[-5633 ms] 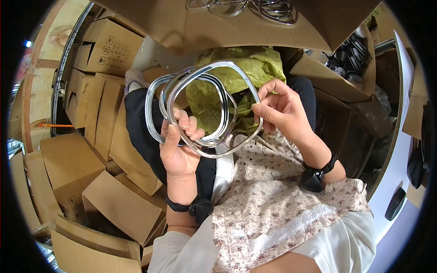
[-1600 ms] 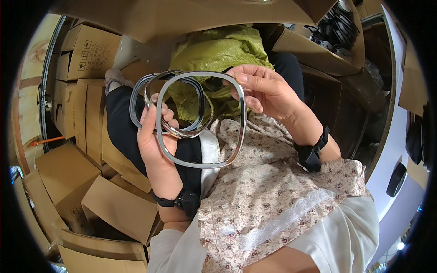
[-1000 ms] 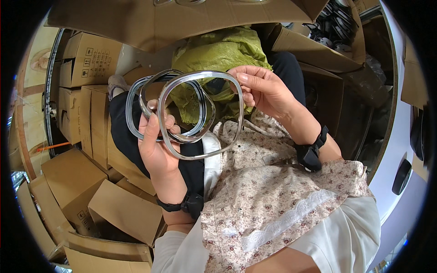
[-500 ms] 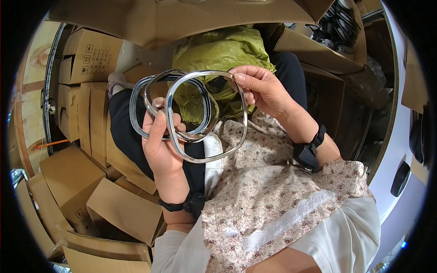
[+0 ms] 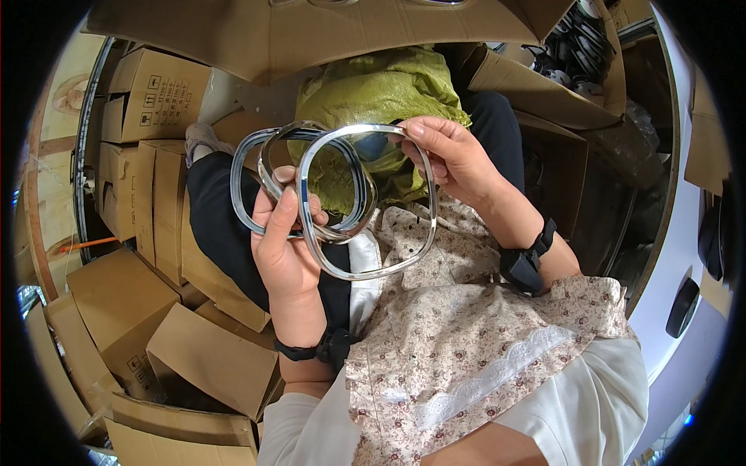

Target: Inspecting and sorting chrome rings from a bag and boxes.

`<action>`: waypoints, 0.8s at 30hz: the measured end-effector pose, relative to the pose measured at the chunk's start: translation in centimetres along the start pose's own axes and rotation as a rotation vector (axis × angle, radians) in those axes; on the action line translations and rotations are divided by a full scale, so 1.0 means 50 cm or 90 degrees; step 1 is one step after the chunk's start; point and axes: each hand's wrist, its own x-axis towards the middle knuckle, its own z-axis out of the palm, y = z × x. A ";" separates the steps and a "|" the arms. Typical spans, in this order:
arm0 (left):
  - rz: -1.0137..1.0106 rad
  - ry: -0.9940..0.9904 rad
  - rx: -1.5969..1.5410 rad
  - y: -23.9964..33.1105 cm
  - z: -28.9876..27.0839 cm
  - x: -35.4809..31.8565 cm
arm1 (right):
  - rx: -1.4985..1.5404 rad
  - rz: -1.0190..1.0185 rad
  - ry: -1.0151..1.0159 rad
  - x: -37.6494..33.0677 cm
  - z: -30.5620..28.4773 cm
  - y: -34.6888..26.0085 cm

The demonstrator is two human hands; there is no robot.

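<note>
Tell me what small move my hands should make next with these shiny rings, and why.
Probably slide the front ring back against the other rings in the left hand. It stands forward of them, its top edge pinched by the right hand, while the left thumb already presses its left side and clamps the others. Closing that gap would seem to make one stack.

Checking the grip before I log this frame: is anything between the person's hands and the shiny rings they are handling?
Nothing visible. The left hand grips the chrome rings directly, and the right hand pinches the top edge of the front ring.
</note>
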 end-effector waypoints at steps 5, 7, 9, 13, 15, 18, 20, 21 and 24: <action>-0.009 -0.059 0.016 0.000 -0.013 0.000 | -0.008 -0.038 0.042 0.004 -0.003 0.014; 0.014 0.003 0.041 -0.001 -0.016 0.001 | 0.048 -0.051 0.040 0.004 -0.007 0.005; 0.045 0.050 0.080 0.003 -0.009 0.002 | 0.066 -0.083 0.046 -0.005 -0.022 -0.024; 0.067 0.020 0.033 0.010 -0.031 0.004 | 0.126 -0.245 0.057 -0.016 -0.079 -0.076; 0.016 -0.052 -0.055 0.017 -0.037 -0.001 | 0.140 -0.319 0.060 -0.018 -0.087 -0.092; -0.006 -0.115 -0.122 0.015 -0.043 -0.001 | 0.009 -0.325 0.115 -0.007 -0.053 -0.078; -0.011 -0.127 -0.113 0.012 -0.037 -0.002 | -0.003 -0.206 0.065 0.001 -0.054 -0.051; -0.020 -0.128 -0.109 0.010 -0.035 -0.002 | -0.032 -0.179 0.065 0.006 -0.044 -0.034; -0.038 -0.130 -0.113 0.009 -0.032 -0.002 | -0.111 -0.143 0.018 0.006 0.017 -0.005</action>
